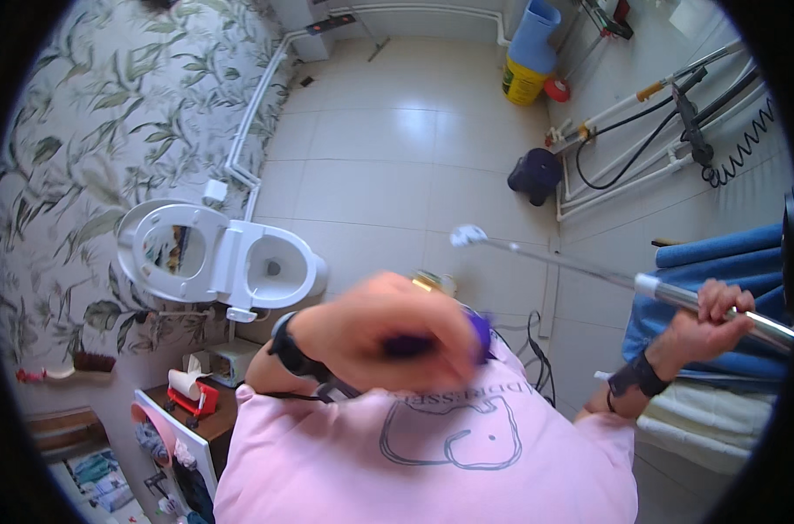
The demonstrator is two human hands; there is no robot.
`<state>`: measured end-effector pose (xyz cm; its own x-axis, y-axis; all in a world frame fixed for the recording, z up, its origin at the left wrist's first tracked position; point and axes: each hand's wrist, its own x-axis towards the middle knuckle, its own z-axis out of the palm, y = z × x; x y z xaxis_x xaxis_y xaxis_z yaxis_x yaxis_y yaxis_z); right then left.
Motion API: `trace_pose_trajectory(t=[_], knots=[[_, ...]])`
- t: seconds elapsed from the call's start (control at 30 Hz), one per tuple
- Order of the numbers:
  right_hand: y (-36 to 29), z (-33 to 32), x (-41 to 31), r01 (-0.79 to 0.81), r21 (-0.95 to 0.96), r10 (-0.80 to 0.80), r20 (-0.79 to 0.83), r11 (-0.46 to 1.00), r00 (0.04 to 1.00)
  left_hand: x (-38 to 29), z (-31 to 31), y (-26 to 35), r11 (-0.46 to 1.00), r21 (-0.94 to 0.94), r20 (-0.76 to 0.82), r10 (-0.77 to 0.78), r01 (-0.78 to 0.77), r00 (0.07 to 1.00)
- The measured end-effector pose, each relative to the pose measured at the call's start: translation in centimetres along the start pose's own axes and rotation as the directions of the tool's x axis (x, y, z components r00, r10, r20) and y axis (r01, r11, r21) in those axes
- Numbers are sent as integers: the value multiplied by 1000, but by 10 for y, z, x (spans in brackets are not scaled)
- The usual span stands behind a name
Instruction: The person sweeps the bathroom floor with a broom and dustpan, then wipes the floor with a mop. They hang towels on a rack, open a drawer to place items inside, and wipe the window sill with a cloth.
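Note:
My right hand (721,311) is closed around the metal pole (679,296) at the right. The pole runs left over the floor and ends in a small white head (468,236), whose kind I cannot tell. My left hand (397,327) is blurred in front of my chest, its fingers curled around or beside a dark purple thing (481,334). How firmly it holds that thing is unclear. Just beyond this hand a gold-coloured object (430,281) shows in part. Both wrists wear dark bands.
At the left stands a white toilet (315,272) with its lid up. A dark stool (536,171), a yellow bucket (525,82) and white pipes (606,200) are along the right wall. Blue towels (718,262) hang near my right hand. Dark cables (538,347) lie on the floor.

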<state>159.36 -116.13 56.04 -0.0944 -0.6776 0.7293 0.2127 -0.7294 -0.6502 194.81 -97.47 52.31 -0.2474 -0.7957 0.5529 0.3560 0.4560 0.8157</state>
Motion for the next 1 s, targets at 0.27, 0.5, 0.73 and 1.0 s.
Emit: trace_pose_trajectory(t=[0.27,0.5,0.73,1.0], knots=[[178,173,156,49,179,-48,-10,983,999,-42,-205,-61,912,10,-916,-156,411,369],[295,312,256,-116,587,-134,365,801,921,-73,-442,-148,848,-98,-982,-167,521,87],[361,471,366,-56,639,-203,325,767,924,-97,-748,-251,825,-211,-967,-255,524,12],[483,521,508,-57,591,108,-51,805,993,37,-1016,-299,689,73,-979,-90,721,185]])
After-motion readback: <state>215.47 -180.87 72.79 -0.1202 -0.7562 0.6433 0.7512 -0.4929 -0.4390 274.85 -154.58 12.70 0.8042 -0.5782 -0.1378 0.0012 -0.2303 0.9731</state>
